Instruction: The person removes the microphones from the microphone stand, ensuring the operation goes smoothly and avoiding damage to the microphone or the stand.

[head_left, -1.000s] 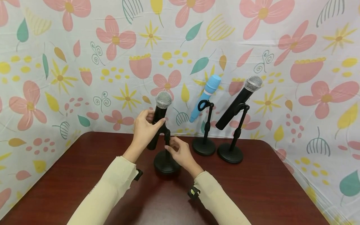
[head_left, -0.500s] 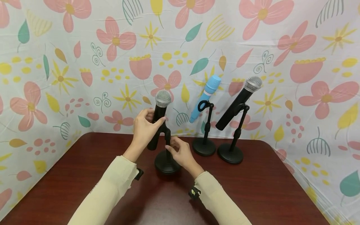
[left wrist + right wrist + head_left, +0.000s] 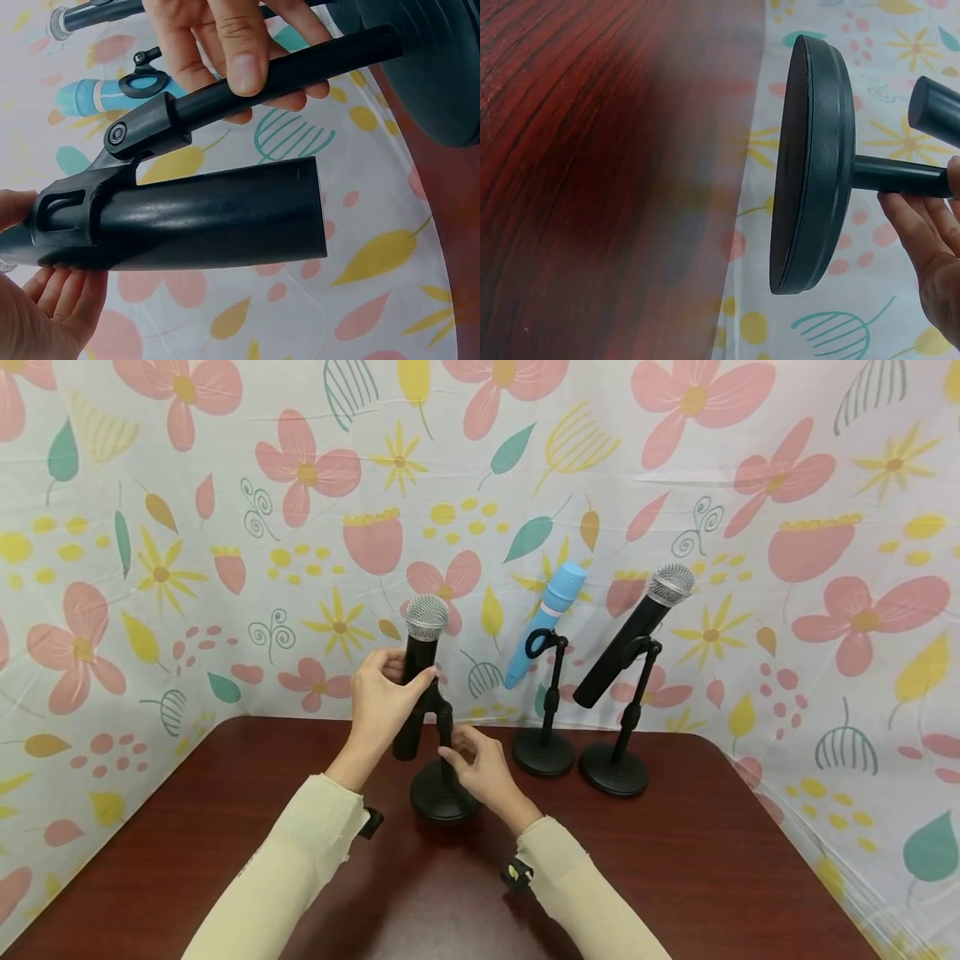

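Observation:
A black microphone with a silver mesh head (image 3: 422, 652) sits in the clip (image 3: 66, 217) of a short desk stand. My left hand (image 3: 381, 706) holds the microphone's body at the clip, thumb on one side and fingers on the other. Lower down, my right hand (image 3: 487, 770) pinches the stand's pole (image 3: 337, 61) between thumb and fingers. The stand's round black base (image 3: 829, 165) hangs just above the table, its underside showing in the right wrist view.
Behind to the right, a light blue microphone (image 3: 546, 620) leans in a second stand (image 3: 543, 756). Beside it another black microphone (image 3: 624, 652) rests in a third stand (image 3: 613, 770). The dark red wooden table (image 3: 675, 877) ends at a flowered cloth backdrop (image 3: 247, 552).
The held microphone's mesh head has moved slightly left and up, so the microphone stands a little more upright. Both hands keep their holds, and the other stands have not moved.

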